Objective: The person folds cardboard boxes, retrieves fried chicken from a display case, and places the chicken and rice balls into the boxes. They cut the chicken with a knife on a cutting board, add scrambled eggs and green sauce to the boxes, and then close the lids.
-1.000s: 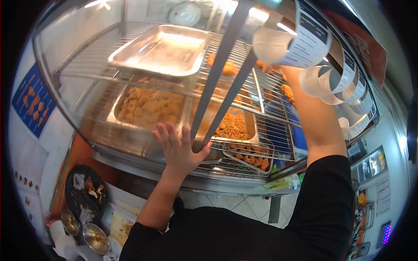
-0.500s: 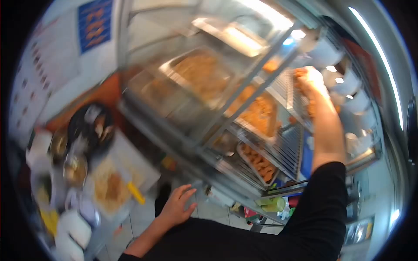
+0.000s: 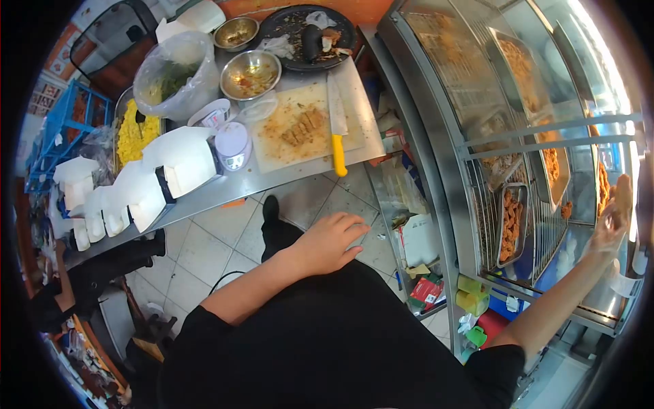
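My left hand (image 3: pixel 330 242) hovers in front of my body over the floor, fingers apart and loosely bent, with nothing in it. At the far right, my right hand (image 3: pixel 606 235), in what looks like a thin clear plastic glove, is at the heated display cabinet (image 3: pixel 446 136). Its fingers are closed round a browned piece of fried chicken (image 3: pixel 623 194), partly washed out by glare. Beside that hand, more fried pieces (image 3: pixel 603 187) lie on a tray. A tray of fried pieces (image 3: pixel 509 225) rests on the lower wire rack.
On the steel counter (image 3: pixel 235 187) are a cutting board (image 3: pixel 266 146) with chopped food, a yellow-handled knife (image 3: pixel 338 129), a kitchen scale (image 3: pixel 233 144), metal bowls (image 3: pixel 251 75) and open white boxes (image 3: pixel 187 160). Another person's arm (image 3: pixel 63 283) shows at lower left.
My view has swung left and down, bringing the counter into full sight. My right hand now appears lower, at the cabinet's outer right side. My left hand stays near my body.
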### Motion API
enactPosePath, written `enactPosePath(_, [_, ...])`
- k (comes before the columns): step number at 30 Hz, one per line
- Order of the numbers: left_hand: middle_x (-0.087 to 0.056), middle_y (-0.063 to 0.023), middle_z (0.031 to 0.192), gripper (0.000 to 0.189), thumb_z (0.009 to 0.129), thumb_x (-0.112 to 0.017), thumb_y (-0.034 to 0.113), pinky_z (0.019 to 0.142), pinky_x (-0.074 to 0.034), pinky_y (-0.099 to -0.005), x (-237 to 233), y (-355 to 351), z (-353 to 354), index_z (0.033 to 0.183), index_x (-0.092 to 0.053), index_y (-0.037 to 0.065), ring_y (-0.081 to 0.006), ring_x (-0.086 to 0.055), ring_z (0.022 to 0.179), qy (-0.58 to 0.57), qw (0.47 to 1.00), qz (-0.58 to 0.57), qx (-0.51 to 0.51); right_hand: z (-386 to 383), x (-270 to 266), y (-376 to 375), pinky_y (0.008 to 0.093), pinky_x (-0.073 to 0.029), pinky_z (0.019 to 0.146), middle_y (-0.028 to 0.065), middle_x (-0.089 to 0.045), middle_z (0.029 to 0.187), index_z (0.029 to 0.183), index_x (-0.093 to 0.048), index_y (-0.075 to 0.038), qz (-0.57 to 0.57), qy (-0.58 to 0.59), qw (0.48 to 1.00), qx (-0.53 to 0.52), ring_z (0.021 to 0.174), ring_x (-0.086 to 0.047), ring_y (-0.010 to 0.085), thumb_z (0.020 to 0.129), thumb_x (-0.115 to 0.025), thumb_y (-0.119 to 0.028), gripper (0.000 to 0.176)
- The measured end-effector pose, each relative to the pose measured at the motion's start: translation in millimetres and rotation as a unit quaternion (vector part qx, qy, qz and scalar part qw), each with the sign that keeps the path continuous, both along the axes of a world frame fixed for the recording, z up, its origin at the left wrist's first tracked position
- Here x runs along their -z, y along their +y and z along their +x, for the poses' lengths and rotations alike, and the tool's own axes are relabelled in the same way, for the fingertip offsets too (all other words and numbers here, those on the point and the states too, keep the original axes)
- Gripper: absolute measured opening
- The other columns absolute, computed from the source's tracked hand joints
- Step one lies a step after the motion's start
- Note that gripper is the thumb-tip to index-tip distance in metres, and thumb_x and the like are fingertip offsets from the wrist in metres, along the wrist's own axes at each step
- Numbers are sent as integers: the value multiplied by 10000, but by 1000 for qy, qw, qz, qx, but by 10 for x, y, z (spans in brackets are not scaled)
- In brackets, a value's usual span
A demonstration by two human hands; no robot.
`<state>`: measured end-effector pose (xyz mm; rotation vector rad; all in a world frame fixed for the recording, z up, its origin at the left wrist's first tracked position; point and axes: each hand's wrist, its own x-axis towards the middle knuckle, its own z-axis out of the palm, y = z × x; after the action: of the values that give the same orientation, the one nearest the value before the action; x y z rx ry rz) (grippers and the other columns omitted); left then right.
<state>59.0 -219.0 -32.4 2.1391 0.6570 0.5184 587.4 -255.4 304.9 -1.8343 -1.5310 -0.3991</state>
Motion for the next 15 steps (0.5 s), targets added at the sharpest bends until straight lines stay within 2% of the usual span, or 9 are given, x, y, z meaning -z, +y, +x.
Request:
enactPosePath(2, [-583, -149, 1308, 394, 931, -680, 213, 1047, -461, -439, -15, 109, -230, 1287, -606, 60, -340, -554, 1221, 8, 1000, 2, 25, -503, 360, 14, 303, -462, 1103, 100, -529, 1492, 1461, -510, -7, 133, 230, 963, -51, 1333, -552, 237, 891, -649, -156, 606])
enactPosePath(4, [-589, -143, 1302, 395, 931, -680, 215, 1042, -463, -438, -27, 210, -556, 1287, -606, 60, -338, -557, 1216, 18, 1000, -3, 13, -1579, 793, 254, 313, -494, 1079, 115, -560, 1456, 1446, -518, -13, 251, 334, 908, 8, 1300, -581, 246, 864, -676, -125, 614])
enactPosePath(7, [-600, -137, 1294, 400, 931, -681, 219, 1035, -462, -438, -9, 349, -1170, 1290, -605, 60, -336, -563, 1207, 43, 998, -29, -22, -2411, 1895, 583, 323, -548, 1006, 104, -636, 1334, 1344, -573, -51, 256, 454, 853, -36, 1166, -648, 237, 862, -695, -93, 499])
enactPosePath(8, [-604, -136, 1290, 403, 932, -681, 221, 1034, -460, -440, 13, 367, -1387, 1293, -604, 60, -337, -565, 1204, 58, 996, -48, -45, -2681, 2210, 682, 336, -568, 962, 101, -657, 1264, 1264, -599, -56, 157, 530, 834, -2, 1096, -662, 235, 879, -696, -61, 397])
enactPosePath(9, [-604, -136, 1290, 403, 932, -681, 221, 1034, -460, -440, 44, 371, -1603, 1293, -604, 60, -337, -565, 1204, 56, 996, -54, -47, -2602, 2827, 790, 366, -571, 931, 102, -651, 1240, 1248, -596, -39, 86, 621, 779, -12, 1089, -652, 239, 885, -701, -45, 379])
enactPosePath(10, [-607, -139, 1289, 409, 931, -682, 219, 1035, -457, -445, 76, 388, -1815, 1299, -602, 60, -340, -565, 1205, 78, 992, -65, -69, -2964, 3095, 1020, 389, -548, 952, 102, -635, 1225, 1265, -581, -28, 35, 772, 630, -80, 1108, -626, 243, 910, -686, -80, 375])
enactPosePath(11, [-609, -141, 1288, 414, 930, -682, 217, 1036, -454, -449, 106, 426, -2007, 1304, -601, 60, -342, -565, 1206, 99, 988, -73, -92, -3413, 3255, 1329, 412, -528, 971, 107, -625, 1223, 1263, -577, -28, -40, 812, 578, -74, 1124, -602, 235, 919, -671, -91, 363])
enactPosePath(14, [-606, -144, 1297, 422, 924, -685, 205, 1045, -446, -453, 94, 465, -2460, 1312, -599, 61, -350, -563, 1206, 151, 975, -103, -125, -4180, 3885, 2207, 342, -531, 941, 112, -629, 1170, 1225, -575, -11, -149, 788, 595, 44, 1059, -617, 235, 904, -638, -53, 330])
enactPosePath(15, [-603, -149, 1299, 425, 922, -681, 189, 1047, -443, -449, 42, 485, -2563, 1316, -594, 52, -357, -558, 1210, 165, 972, -98, -134, -4336, 4069, 2508, 339, -521, 950, 125, -616, 1238, 1264, -568, -16, -170, 708, 684, 50, 1100, -608, 231, 877, -655, -82, 403])
